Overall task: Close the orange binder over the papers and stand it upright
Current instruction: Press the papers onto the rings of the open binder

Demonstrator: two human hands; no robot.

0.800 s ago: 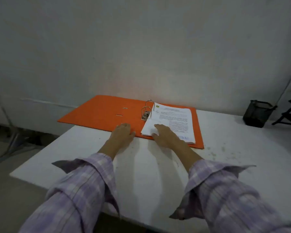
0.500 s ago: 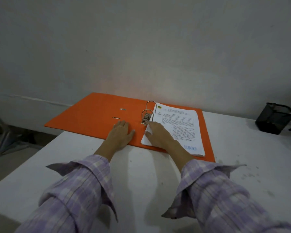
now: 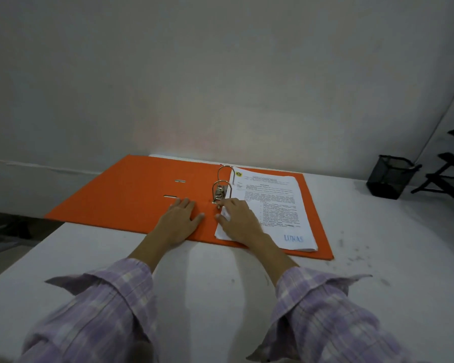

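Observation:
The orange binder (image 3: 131, 195) lies wide open and flat on the white table (image 3: 220, 279), its left cover hanging past the table's left edge. A stack of printed papers (image 3: 275, 203) sits on its right half, beside the metal ring mechanism (image 3: 220, 189). My left hand (image 3: 180, 221) rests flat on the orange spine area, fingers spread. My right hand (image 3: 240, 218) lies on the papers' near left corner, fingertips at the base of the lever; whether it grips anything is unclear.
A black mesh pen holder (image 3: 389, 179) stands at the back right of the table, with a dark rack (image 3: 448, 166) beyond it. A grey wall (image 3: 220, 74) rises just behind the binder. Floor shows at the left below the table edge.
Both hands have slid forward onto the binder. The right hand moved from the papers' near edge up toward the ring lever. The camera view shifted closer.

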